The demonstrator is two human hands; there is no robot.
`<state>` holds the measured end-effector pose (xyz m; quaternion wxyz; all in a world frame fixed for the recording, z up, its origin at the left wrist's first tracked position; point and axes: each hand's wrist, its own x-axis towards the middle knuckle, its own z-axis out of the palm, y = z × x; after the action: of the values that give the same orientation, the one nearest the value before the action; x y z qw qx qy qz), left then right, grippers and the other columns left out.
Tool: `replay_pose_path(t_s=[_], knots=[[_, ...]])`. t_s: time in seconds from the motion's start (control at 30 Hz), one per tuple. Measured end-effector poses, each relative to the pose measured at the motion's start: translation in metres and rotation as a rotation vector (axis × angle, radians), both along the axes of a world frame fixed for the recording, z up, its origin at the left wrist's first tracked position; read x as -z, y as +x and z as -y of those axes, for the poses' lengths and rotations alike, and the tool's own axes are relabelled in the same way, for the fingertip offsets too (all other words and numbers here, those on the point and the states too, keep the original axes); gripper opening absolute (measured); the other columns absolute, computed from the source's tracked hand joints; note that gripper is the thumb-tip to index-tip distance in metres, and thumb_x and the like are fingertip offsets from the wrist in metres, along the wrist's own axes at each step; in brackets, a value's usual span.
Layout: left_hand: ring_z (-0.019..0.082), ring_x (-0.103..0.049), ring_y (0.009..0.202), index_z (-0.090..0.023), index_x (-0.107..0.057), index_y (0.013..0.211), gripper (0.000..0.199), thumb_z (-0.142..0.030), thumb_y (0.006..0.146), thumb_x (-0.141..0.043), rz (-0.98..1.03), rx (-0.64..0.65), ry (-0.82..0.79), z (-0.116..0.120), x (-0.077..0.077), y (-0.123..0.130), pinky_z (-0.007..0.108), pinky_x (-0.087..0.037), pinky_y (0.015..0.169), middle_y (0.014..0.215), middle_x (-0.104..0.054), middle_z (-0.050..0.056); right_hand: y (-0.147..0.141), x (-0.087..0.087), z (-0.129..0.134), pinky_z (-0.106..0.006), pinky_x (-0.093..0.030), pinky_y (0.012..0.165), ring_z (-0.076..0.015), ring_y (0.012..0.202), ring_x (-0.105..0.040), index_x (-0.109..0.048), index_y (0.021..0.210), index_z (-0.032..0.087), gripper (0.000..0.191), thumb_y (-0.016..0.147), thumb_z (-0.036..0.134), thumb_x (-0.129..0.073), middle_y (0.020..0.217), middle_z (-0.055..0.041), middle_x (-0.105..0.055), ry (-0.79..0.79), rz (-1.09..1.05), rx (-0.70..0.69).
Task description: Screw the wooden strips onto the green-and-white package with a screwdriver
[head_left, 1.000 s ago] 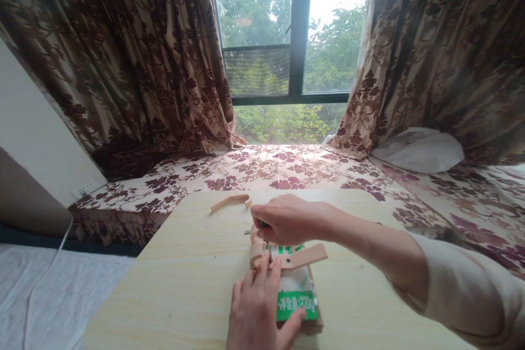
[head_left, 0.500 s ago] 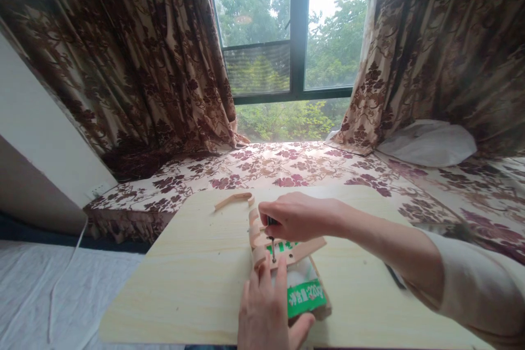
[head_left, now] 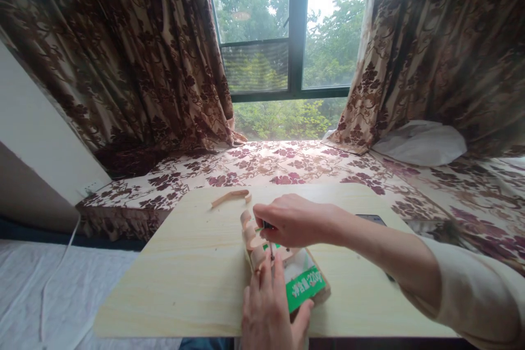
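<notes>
My right hand (head_left: 287,220) is wrapped round the dark handle of a screwdriver (head_left: 271,249), whose thin shaft points down at a pale wooden piece (head_left: 257,240) with curved, hook-like parts. Beneath that piece lies a green and white package (head_left: 305,284) on the table. My left hand (head_left: 268,301) rests over the near side, its fingertips on the wooden piece by the screwdriver tip and its thumb spread against the package. The tip itself is partly hidden by the fingers.
A loose curved wooden piece (head_left: 229,196) lies at the back of the pale table (head_left: 172,273). Behind my right forearm a dark flat object (head_left: 371,220) shows. A floral-covered ledge (head_left: 287,167) and a white bag (head_left: 422,143) are beyond.
The wooden piece and package have turned and shifted slightly left, with both hands following. The dark flat object behind my right forearm has come into sight. The view has moved a little.
</notes>
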<state>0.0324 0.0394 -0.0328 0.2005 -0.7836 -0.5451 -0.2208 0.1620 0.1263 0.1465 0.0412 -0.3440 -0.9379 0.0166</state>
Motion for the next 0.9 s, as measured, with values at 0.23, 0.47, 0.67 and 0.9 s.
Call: replay_pose_path(t_s=[0.23,0.47,0.67,0.9], knots=[[0.029,-0.051,0.117,-0.006,-0.034,0.137,0.074,-0.038,0.074,-0.058,0.071,-0.065,-0.049,0.002,-0.003,0.009,0.037,-0.05,0.085,0.137,-0.046,0.015,-0.001,-0.005,0.001,-0.027,-0.025,0.05,-0.0182,0.066,-0.059,-0.059,0.096,0.017,0.023,0.084,0.032,-0.047,0.079,-0.0079,-0.069,0.009,0.039,0.087],[0.027,-0.053,0.115,-0.007,-0.03,0.139,0.078,-0.041,0.075,-0.057,0.044,-0.034,-0.015,0.0,-0.003,0.005,0.033,-0.052,0.082,0.136,-0.047,0.013,0.001,-0.013,-0.002,-0.024,-0.025,0.049,-0.0127,0.062,-0.053,-0.061,0.083,0.021,0.015,0.081,0.023,-0.046,0.073,-0.002,-0.066,-0.041,0.011,-0.135],[0.029,-0.049,0.12,-0.007,-0.032,0.138,0.075,-0.04,0.075,-0.058,0.066,-0.027,-0.041,0.001,-0.001,0.005,0.033,-0.052,0.081,0.139,-0.042,0.016,-0.002,-0.008,-0.005,-0.026,-0.022,0.048,-0.0146,0.061,-0.054,-0.062,0.087,0.018,0.022,0.085,0.028,-0.043,0.074,-0.0063,-0.068,0.005,0.024,-0.023],[0.03,-0.045,0.124,-0.009,-0.034,0.137,0.072,-0.036,0.075,-0.058,0.135,-0.062,-0.097,0.004,-0.006,0.01,0.035,-0.049,0.086,0.142,-0.038,0.016,-0.001,-0.015,-0.001,-0.025,-0.025,0.05,-0.0146,0.067,-0.058,-0.062,0.09,0.02,0.018,0.081,0.022,-0.047,0.081,-0.0045,-0.07,-0.01,0.041,-0.1]])
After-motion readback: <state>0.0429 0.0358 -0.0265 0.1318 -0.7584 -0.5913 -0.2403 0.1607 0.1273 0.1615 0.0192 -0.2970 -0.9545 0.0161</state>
